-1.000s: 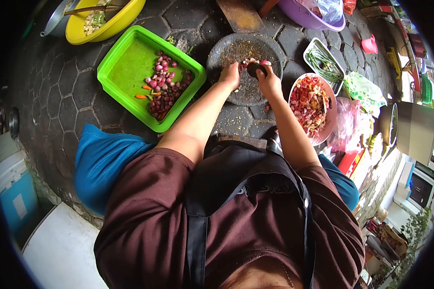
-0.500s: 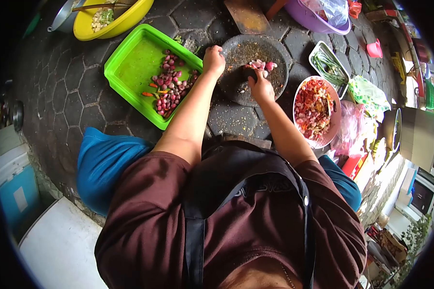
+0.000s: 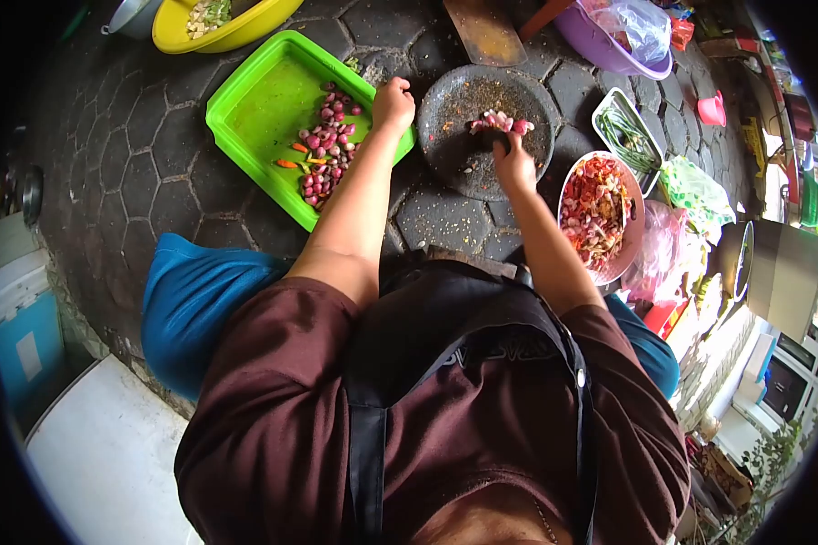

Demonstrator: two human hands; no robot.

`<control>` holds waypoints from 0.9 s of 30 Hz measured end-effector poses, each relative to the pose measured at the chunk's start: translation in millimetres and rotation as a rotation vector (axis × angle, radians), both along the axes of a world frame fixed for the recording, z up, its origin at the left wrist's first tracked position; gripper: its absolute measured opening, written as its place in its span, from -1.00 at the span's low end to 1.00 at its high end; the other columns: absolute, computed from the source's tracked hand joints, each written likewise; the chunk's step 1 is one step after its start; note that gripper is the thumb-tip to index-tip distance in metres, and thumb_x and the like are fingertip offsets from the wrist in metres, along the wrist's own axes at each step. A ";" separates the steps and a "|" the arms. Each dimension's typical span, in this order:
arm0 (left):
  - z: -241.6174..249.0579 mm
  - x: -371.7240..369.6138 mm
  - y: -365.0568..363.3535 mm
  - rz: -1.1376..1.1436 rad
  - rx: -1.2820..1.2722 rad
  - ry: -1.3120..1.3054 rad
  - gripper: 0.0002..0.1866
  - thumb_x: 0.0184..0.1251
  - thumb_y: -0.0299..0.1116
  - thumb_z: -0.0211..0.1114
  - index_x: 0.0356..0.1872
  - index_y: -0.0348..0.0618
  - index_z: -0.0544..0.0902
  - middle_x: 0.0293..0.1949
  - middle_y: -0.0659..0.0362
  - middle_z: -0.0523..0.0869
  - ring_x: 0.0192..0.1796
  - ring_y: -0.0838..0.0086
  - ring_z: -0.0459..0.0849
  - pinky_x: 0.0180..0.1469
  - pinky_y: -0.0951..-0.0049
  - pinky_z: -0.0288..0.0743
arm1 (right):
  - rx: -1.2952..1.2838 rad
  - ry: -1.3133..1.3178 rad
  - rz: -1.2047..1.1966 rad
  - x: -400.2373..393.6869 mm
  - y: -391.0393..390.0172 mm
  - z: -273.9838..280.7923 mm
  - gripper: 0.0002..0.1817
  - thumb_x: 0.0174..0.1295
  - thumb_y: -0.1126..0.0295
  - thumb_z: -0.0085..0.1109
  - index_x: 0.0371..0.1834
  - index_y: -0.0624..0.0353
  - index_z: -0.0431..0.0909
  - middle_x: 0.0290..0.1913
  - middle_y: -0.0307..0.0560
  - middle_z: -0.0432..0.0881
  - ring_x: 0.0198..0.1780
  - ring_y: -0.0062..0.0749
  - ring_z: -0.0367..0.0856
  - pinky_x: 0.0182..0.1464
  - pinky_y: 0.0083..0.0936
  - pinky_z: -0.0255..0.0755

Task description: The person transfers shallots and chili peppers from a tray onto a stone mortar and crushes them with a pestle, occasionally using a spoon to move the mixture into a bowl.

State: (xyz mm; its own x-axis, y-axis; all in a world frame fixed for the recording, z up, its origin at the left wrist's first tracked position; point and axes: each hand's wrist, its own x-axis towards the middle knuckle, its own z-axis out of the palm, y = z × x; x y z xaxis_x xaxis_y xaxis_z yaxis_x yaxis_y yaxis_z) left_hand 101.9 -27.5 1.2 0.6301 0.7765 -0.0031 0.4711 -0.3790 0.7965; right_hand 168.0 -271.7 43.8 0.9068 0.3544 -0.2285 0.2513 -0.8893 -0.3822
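Observation:
My right hand is closed around a dark stone pestle, low over the wide grey stone mortar. Broken red shallots lie in the mortar just beyond the pestle, and brownish bits are spread over the rest of its bowl. Beside the mortar's left rim, my left hand has its fingers curled in; whatever they may hold is hidden. Under that forearm sits a bright green tray with many small whole shallots and a few orange chillies.
Right of the mortar stands a pink basin of sliced shallots and chillies. Behind it are a tray of green beans, plastic bags and a purple tub. A yellow basin is at the far left on the paving.
My left hand has come off the mortar's rim, slightly left. The pestle and my right hand have shifted a little right, against the shallots. The whole view has shifted slightly.

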 end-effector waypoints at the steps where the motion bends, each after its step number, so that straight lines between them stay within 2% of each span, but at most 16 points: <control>1: -0.1 -2.2 -2.2 -0.014 -0.013 0.011 -0.82 0.09 -0.42 0.18 -0.25 -0.12 0.61 -0.25 0.00 0.66 -0.12 0.14 0.61 -0.05 0.25 0.48 | 0.073 0.002 -0.006 10.5 -2.9 -4.1 -0.51 0.21 -0.01 -0.01 0.14 -0.06 0.35 -0.24 0.31 0.60 -0.14 0.22 0.57 -0.10 -0.11 0.44; 3: 4.7 1.7 5.5 -0.010 -0.002 0.000 -0.81 0.09 -0.42 0.19 -0.23 -0.12 0.61 -0.26 0.03 0.67 -0.15 0.19 0.64 -0.07 0.28 0.49 | 0.196 0.073 0.019 32.5 -9.9 -0.1 -0.51 0.20 0.01 0.02 0.12 0.02 0.42 -0.10 0.26 0.58 0.00 0.12 0.54 0.04 -0.22 0.39; 6: 2.1 -7.8 12.8 0.031 0.035 0.038 -0.80 0.10 -0.40 0.22 -0.21 -0.12 0.63 -0.31 0.08 0.71 -0.23 0.30 0.69 -0.15 0.36 0.53 | 0.372 0.060 -0.022 33.8 -23.4 19.9 -0.53 0.22 0.02 0.00 0.12 0.01 0.44 -0.09 0.21 0.60 0.02 0.04 0.54 0.06 -0.29 0.38; 7: 3.1 -10.7 17.4 0.018 0.026 0.038 -0.80 0.09 -0.39 0.23 -0.22 -0.10 0.64 -0.30 0.08 0.71 -0.22 0.30 0.69 -0.15 0.37 0.53 | 0.261 0.020 -0.071 25.8 -22.5 33.9 -0.54 0.22 0.01 -0.02 0.12 -0.02 0.43 -0.12 0.19 0.61 -0.02 0.07 0.56 0.02 -0.26 0.41; 8: 5.1 -15.0 22.7 -0.004 -0.015 0.006 -0.80 0.07 -0.40 0.19 -0.24 -0.10 0.65 -0.28 0.01 0.70 -0.18 0.16 0.66 -0.09 0.27 0.51 | 0.252 -0.006 -0.049 21.7 -24.4 30.9 -0.56 0.23 0.03 -0.01 0.10 -0.03 0.43 -0.12 0.16 0.61 -0.06 0.06 0.58 -0.03 -0.23 0.43; 12: -34.5 -14.5 55.3 -0.074 -0.064 -0.113 -0.78 0.00 -0.38 0.25 -0.26 -0.10 0.67 -0.35 0.12 0.73 -0.27 0.36 0.70 -0.13 0.40 0.53 | 0.010 -0.033 -0.163 -2.1 -36.4 17.5 -0.54 0.19 -0.01 -0.01 0.14 -0.14 0.34 -0.18 0.14 0.63 -0.13 0.07 0.61 -0.11 -0.09 0.46; 15: -0.1 -9.1 64.6 -0.069 -0.112 0.011 -0.77 0.07 -0.38 0.24 -0.21 -0.17 0.64 -0.26 0.10 0.72 -0.21 0.38 0.69 -0.10 0.40 0.52 | 0.016 -0.011 -0.206 -7.6 -38.0 0.8 -0.51 0.17 -0.02 0.02 0.15 -0.19 0.30 -0.18 0.11 0.62 -0.09 0.01 0.60 -0.10 -0.11 0.47; 17: 27.0 1.8 84.7 -0.242 -0.060 -0.061 -0.76 0.11 -0.37 0.24 -0.17 -0.17 0.63 -0.23 0.10 0.71 -0.18 0.37 0.68 -0.08 0.39 0.52 | -0.024 0.072 -0.117 5.0 -38.0 1.7 -0.49 0.16 -0.01 0.06 0.16 -0.17 0.30 -0.15 0.15 0.61 -0.07 0.04 0.59 -0.08 -0.11 0.45; 18: 48.2 6.8 98.9 -0.323 0.012 -0.046 -0.74 0.12 -0.35 0.24 -0.14 -0.14 0.62 -0.24 0.10 0.71 -0.17 0.36 0.68 -0.08 0.40 0.51 | 0.084 0.124 -0.079 19.3 -40.9 -17.1 -0.51 0.17 -0.01 0.04 0.16 -0.16 0.32 -0.15 0.20 0.61 -0.07 0.08 0.58 -0.07 -0.09 0.43; 19: 64.5 12.9 122.5 -0.434 0.116 0.016 -0.73 0.14 -0.32 0.24 -0.11 -0.09 0.62 -0.24 0.09 0.71 -0.16 0.36 0.68 -0.09 0.39 0.51 | 0.140 0.142 -0.023 16.5 -38.9 -0.6 -0.52 0.19 -0.01 0.03 0.16 -0.16 0.35 -0.15 0.21 0.61 -0.08 0.10 0.58 -0.07 -0.08 0.42; 20: 101.7 10.1 131.4 -0.518 0.081 0.010 -0.70 0.19 -0.38 0.23 -0.03 -0.09 0.56 -0.40 0.30 0.58 -0.47 0.66 0.47 -0.50 0.59 0.36 | 0.137 0.153 -0.012 7.7 -34.0 17.4 -0.52 0.20 -0.01 0.01 0.17 -0.16 0.33 -0.14 0.20 0.61 -0.07 0.11 0.58 -0.08 -0.08 0.42; 21: 151.5 3.0 135.9 -0.583 -0.020 0.197 -0.69 0.15 -0.44 0.23 -0.04 -0.12 0.55 -0.36 0.24 0.61 -0.40 0.57 0.53 -0.42 0.50 0.43 | 0.098 0.129 0.045 4.1 -32.3 21.6 -0.50 0.21 0.00 0.00 0.21 -0.17 0.29 -0.15 0.23 0.60 -0.08 0.12 0.58 -0.09 -0.10 0.43; 23: 199.2 -9.5 163.5 -0.624 0.087 0.402 -0.64 0.12 -0.27 0.22 -0.04 -0.13 0.58 -0.20 -0.04 0.67 -0.13 0.16 0.64 -0.09 0.30 0.49 | 0.027 -0.023 0.180 -11.8 -37.1 20.4 -0.47 0.21 0.00 0.00 0.24 -0.19 0.26 -0.17 0.26 0.60 -0.10 0.12 0.58 -0.11 -0.09 0.44; 25: 240.1 -42.6 173.7 -0.768 0.425 0.582 -0.61 0.11 -0.26 0.23 -0.03 -0.18 0.57 -0.15 -0.04 0.67 -0.11 0.17 0.64 -0.06 0.28 0.49 | -0.047 -0.051 0.292 -29.3 -39.4 23.4 -0.47 0.20 -0.01 -0.01 0.25 -0.22 0.25 -0.21 0.27 0.60 -0.14 0.12 0.59 -0.13 -0.07 0.45; 26: 231.9 -55.7 195.7 -0.891 0.581 0.749 -0.52 0.07 -0.25 0.27 0.07 -0.12 0.51 -0.12 -0.05 0.66 -0.11 0.14 0.65 -0.05 0.24 0.50 | -0.054 -0.058 0.258 -32.2 -39.5 10.9 -0.47 0.20 -0.01 -0.01 0.24 -0.22 0.25 -0.22 0.26 0.60 -0.15 0.12 0.60 -0.14 -0.07 0.45; 27: 200.8 -72.9 235.2 -1.040 0.474 0.656 -0.68 0.09 -0.47 0.23 -0.07 -0.16 0.56 -0.30 0.16 0.64 -0.31 0.44 0.59 -0.26 0.42 0.48 | -0.064 -0.064 0.216 -34.8 -40.3 -6.0 -0.48 0.20 0.00 -0.01 0.24 -0.22 0.26 -0.22 0.25 0.60 -0.15 0.12 0.60 -0.15 -0.06 0.46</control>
